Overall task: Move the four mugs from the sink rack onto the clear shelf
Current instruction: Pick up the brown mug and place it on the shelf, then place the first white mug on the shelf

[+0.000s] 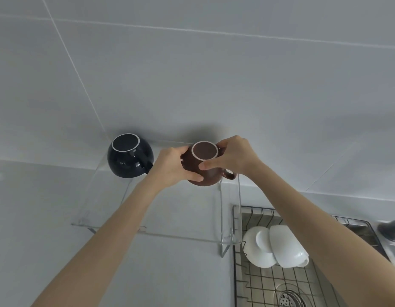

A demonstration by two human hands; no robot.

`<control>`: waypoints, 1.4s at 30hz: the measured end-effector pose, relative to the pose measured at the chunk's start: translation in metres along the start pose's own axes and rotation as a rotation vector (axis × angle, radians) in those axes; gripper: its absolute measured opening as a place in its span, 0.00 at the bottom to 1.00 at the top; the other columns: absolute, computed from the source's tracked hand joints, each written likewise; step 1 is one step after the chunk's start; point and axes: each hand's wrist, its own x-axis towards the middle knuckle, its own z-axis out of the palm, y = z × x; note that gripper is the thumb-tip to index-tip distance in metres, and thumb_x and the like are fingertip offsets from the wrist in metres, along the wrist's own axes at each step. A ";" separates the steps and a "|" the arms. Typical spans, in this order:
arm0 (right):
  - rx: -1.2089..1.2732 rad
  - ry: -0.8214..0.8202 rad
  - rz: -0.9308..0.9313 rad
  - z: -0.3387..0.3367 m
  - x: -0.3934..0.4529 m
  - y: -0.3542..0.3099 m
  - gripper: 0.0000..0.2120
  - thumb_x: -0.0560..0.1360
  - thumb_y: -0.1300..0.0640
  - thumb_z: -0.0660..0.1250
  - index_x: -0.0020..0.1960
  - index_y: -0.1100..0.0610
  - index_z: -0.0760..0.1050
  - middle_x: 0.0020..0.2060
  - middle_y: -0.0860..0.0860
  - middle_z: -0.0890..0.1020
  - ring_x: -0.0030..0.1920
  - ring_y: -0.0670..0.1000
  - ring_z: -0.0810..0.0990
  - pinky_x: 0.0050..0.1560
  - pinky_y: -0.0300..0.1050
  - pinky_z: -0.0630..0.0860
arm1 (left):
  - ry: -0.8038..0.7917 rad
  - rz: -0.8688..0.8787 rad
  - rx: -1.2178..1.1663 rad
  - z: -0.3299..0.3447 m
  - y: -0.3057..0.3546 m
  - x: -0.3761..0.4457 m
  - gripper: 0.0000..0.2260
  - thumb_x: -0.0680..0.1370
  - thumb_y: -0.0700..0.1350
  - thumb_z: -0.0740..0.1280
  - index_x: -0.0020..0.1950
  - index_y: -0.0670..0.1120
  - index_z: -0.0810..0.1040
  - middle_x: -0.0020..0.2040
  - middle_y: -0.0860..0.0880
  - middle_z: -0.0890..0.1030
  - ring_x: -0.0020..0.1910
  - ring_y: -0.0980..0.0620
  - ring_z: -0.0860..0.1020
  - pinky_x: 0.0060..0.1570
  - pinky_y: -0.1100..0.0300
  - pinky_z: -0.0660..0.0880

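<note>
Both arms are reaching up, the left hand [173, 166] and right hand [233, 157] gripping an upturned round brown ceramic mug [203, 168] on the clear acrylic shelf [161, 234].

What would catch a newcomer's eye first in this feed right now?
Both hands, left hand and right hand, clasp an upside-down brown mug at the right end of the clear shelf. To its left an upside-down dark blue mug sits on the shelf. Lower right, two white mugs lie in the sink rack.
</note>
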 end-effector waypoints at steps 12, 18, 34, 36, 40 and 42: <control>0.209 -0.077 0.000 -0.025 -0.021 0.023 0.34 0.68 0.47 0.70 0.70 0.55 0.64 0.67 0.52 0.72 0.66 0.51 0.71 0.65 0.45 0.67 | 0.086 0.091 0.133 0.021 0.031 -0.014 0.42 0.62 0.46 0.77 0.71 0.43 0.60 0.71 0.47 0.67 0.69 0.49 0.66 0.55 0.75 0.57; 0.387 0.111 0.117 -0.070 -0.083 0.116 0.19 0.71 0.55 0.69 0.61 0.55 0.74 0.59 0.52 0.79 0.59 0.48 0.77 0.61 0.41 0.69 | -0.041 0.367 0.046 0.086 0.086 -0.043 0.33 0.65 0.46 0.75 0.67 0.45 0.67 0.68 0.47 0.72 0.66 0.54 0.69 0.63 0.73 0.60; 0.511 -0.176 0.434 0.009 -0.156 0.320 0.40 0.61 0.54 0.77 0.70 0.55 0.64 0.66 0.50 0.73 0.65 0.48 0.72 0.63 0.41 0.69 | -0.437 0.104 0.393 0.283 0.035 -0.050 0.43 0.64 0.52 0.74 0.72 0.44 0.54 0.75 0.46 0.58 0.73 0.48 0.59 0.70 0.55 0.59; 0.574 -0.172 0.405 0.015 -0.154 0.319 0.37 0.62 0.56 0.77 0.67 0.54 0.67 0.62 0.47 0.76 0.62 0.45 0.74 0.53 0.30 0.70 | -0.391 0.136 0.414 0.289 0.033 -0.053 0.44 0.65 0.52 0.73 0.72 0.43 0.52 0.75 0.46 0.56 0.74 0.50 0.56 0.70 0.57 0.57; 0.635 -0.125 0.371 0.023 -0.152 0.321 0.36 0.56 0.52 0.79 0.63 0.52 0.72 0.58 0.46 0.80 0.58 0.44 0.78 0.54 0.35 0.74 | -0.311 0.169 0.438 0.299 0.028 -0.057 0.42 0.67 0.50 0.72 0.72 0.41 0.51 0.75 0.44 0.57 0.74 0.48 0.56 0.71 0.57 0.58; 0.654 -0.096 0.368 0.024 -0.152 0.321 0.35 0.56 0.54 0.80 0.61 0.52 0.74 0.57 0.47 0.81 0.58 0.45 0.79 0.59 0.42 0.74 | -0.293 0.171 0.435 0.299 0.027 -0.057 0.41 0.67 0.49 0.72 0.72 0.40 0.53 0.75 0.43 0.59 0.74 0.48 0.57 0.71 0.58 0.57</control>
